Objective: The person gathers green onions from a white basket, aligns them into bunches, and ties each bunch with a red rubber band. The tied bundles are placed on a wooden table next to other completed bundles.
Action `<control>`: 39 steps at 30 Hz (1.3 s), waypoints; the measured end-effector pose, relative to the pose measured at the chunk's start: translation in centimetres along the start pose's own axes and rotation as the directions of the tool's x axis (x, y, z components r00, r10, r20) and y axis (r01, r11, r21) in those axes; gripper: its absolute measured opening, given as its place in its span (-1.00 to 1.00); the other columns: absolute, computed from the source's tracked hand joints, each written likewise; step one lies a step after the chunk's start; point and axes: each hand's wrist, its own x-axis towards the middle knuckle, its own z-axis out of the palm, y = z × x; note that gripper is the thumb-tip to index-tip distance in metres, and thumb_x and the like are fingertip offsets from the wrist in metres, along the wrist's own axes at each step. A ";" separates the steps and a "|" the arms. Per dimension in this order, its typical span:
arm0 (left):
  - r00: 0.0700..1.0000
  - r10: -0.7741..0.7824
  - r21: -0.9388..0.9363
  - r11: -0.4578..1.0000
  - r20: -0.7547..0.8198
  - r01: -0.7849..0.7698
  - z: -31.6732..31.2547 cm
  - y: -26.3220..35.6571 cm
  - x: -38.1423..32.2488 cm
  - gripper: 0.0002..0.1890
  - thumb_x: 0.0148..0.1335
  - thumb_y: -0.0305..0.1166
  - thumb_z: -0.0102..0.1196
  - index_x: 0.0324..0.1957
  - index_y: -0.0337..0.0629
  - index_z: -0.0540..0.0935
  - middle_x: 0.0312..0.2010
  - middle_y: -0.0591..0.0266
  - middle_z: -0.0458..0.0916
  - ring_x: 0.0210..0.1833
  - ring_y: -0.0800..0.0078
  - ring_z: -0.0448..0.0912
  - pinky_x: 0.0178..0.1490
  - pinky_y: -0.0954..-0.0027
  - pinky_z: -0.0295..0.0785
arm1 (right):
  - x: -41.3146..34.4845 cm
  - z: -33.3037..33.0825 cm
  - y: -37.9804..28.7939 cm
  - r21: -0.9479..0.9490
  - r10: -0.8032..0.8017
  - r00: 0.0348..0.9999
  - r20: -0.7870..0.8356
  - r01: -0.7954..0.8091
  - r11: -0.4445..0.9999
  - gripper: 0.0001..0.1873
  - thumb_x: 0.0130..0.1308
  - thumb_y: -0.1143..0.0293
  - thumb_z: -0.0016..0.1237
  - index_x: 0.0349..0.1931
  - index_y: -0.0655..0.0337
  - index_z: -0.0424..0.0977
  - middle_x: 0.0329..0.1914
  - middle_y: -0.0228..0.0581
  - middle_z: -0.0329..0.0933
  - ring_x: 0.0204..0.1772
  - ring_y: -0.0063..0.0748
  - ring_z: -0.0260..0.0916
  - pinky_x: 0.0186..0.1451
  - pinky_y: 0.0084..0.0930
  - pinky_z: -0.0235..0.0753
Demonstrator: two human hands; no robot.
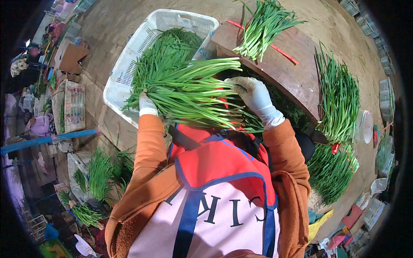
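My left hand (pixel 147 104), in a pale glove, is closed around the leafy part of a fanned bunch of long green leaf vegetables, probably Chinese chives (pixel 193 93). The pale stem ends point right, towards my right hand (pixel 251 93), also gloved. Its thumb and forefinger are pinched together at the stem tips; whether a stem is between them I cannot tell. Under and beyond the bunch stands a white plastic crate (pixel 113 90) holding more greens (pixel 171 48). On the brown board (pixel 290 74) at the upper right, a smaller bunch (pixel 266 29) lies across a red strip (pixel 284 54).
Stacked bunches (pixel 338 100) lie at the right, beside a white bucket (pixel 366 125); another pile (pixel 335 174) is below them. At the left are a blue pole (pixel 48 141), a white crate (pixel 75 106) and more greens (pixel 100 174). A person (pixel 40 124) is at the far left.
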 end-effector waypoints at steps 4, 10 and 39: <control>1.000 0.001 -0.024 1.000 -0.027 -0.002 0.3 -0.1 0.9 -0.57 0.30 -0.09 0.02 0.04 -0.18 0.63 0.00 0.03 0.68 -0.08 -0.02 0.62 0.12 -0.10 0.48 | -0.4 -0.4 0.6 0.413 0.173 0.977 0.126 -0.210 0.886 -0.59 0.28 0.64 -0.07 0.11 0.16 0.58 0.01 -0.25 0.66 0.13 -0.32 0.56 0.17 -0.45 0.51; 1.000 0.004 -0.065 0.998 0.022 -0.002 1.3 -0.1 -1.5 -0.59 0.35 -0.11 -0.03 0.02 -0.18 0.64 -0.03 0.02 0.69 -0.12 -0.01 0.64 0.09 -0.08 0.53 | -0.6 -1.4 0.5 0.659 0.244 0.904 0.350 -0.423 0.621 -0.66 0.32 0.63 -0.22 0.00 0.27 0.57 -0.02 -0.36 0.63 -0.22 -0.67 0.40 -0.15 -0.69 0.44; 0.996 0.089 -0.101 0.991 0.020 -0.086 0.7 -0.4 -1.4 -0.61 0.37 -0.09 0.00 -0.03 -0.19 0.65 -0.06 0.00 0.70 -0.13 -0.01 0.64 0.03 -0.08 0.55 | -2.4 3.2 1.8 -0.055 -0.031 0.941 -0.336 0.013 0.998 -0.79 0.26 0.41 0.08 -0.12 0.17 0.67 -0.01 -0.12 0.64 -0.04 -0.05 0.56 0.09 -0.25 0.51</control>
